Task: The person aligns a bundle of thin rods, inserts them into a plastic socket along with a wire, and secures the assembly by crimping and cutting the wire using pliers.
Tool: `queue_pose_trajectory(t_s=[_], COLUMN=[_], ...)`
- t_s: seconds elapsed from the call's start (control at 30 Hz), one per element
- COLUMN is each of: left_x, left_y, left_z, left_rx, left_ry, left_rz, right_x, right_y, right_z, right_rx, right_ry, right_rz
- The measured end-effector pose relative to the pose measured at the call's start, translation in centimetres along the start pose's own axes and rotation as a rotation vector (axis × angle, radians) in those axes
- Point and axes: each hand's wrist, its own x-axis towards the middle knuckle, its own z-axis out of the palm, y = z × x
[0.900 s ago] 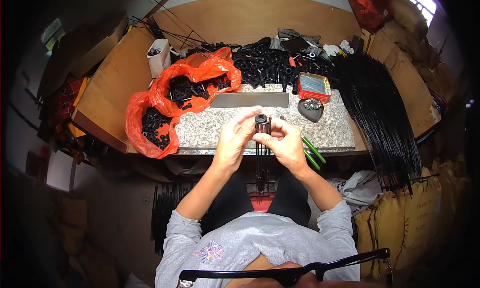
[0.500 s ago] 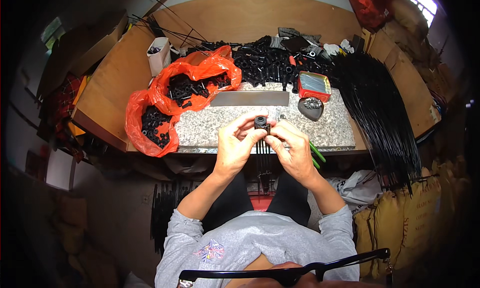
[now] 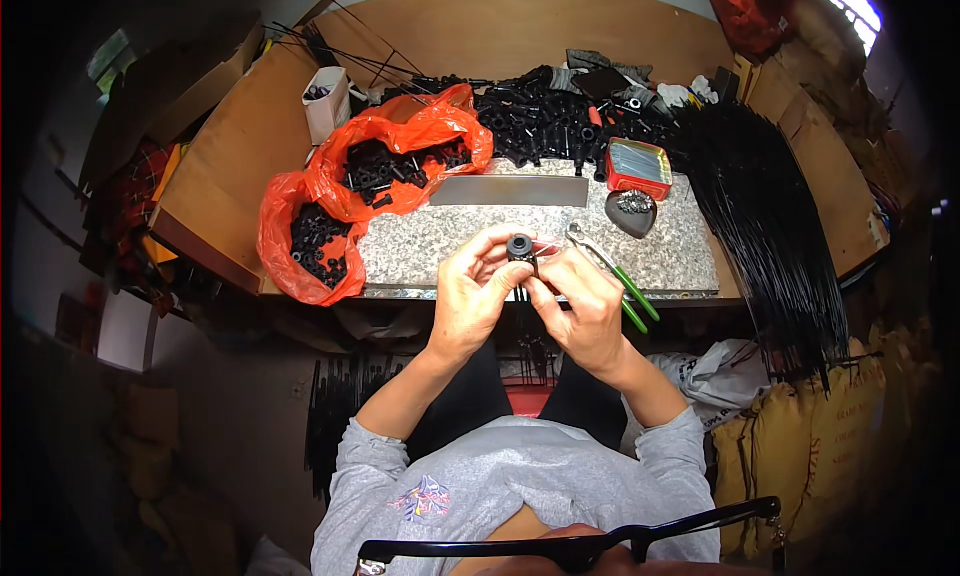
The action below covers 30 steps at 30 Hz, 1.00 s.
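Note:
Upright in my left hand point(image 3: 472, 294) is a round black hub point(image 3: 518, 246) with a hole in its top, pinched between thumb and fingers. Thin black rods point(image 3: 533, 346), like umbrella ribs, hang below it over my lap. Close against the hub's right side is my right hand point(image 3: 582, 311), its thumb and fingers pressed together; what they pinch is hidden. Just beyond that hand, green-handled pliers point(image 3: 628, 288) lie on the speckled stone slab point(image 3: 400, 251), handles reaching over its front edge.
Two orange bags point(image 3: 315, 191) of small black parts stand at left, beside a white container point(image 3: 326, 106). A metal bar point(image 3: 510, 192) lies across the slab. Farther right are a red tin point(image 3: 640, 168) of thin pins, a dark dish point(image 3: 632, 221) and a long bundle of black rods point(image 3: 775, 226).
My right hand has shifted slightly and its fingers have turned beside the hub, while my left hand keeps its hold. The pliers show more fully. The whole view has shifted a little.

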Motion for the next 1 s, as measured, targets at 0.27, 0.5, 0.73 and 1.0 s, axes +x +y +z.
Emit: queue_pose_trajectory(t_s=[0.27,0.5,0.73,1.0], left_x=[-0.8,-1.2,-1.5,-1.4], left_y=[-1.1,-2.4,-3.7,-5.0], left_z=[-0.5,-1.6,-2.5,-3.6], left_rx=[0.117,0.055,0.054,0.04], left_ry=[0.008,-0.058,-0.046,-0.171], left_rz=[0.03,0.0,-0.031,-0.006], right_x=[-0.8,-1.8,-2.1,-2.7], right_y=[0.7,1.9,3.0,3.1], right_z=[0.9,1.3,2.1,2.4], right_rx=[-0.02,0.146,0.309,0.515], right_ry=[0.001,-0.129,-0.144,-0.155], right_rz=[-0.027,0.099,0.177,0.424])
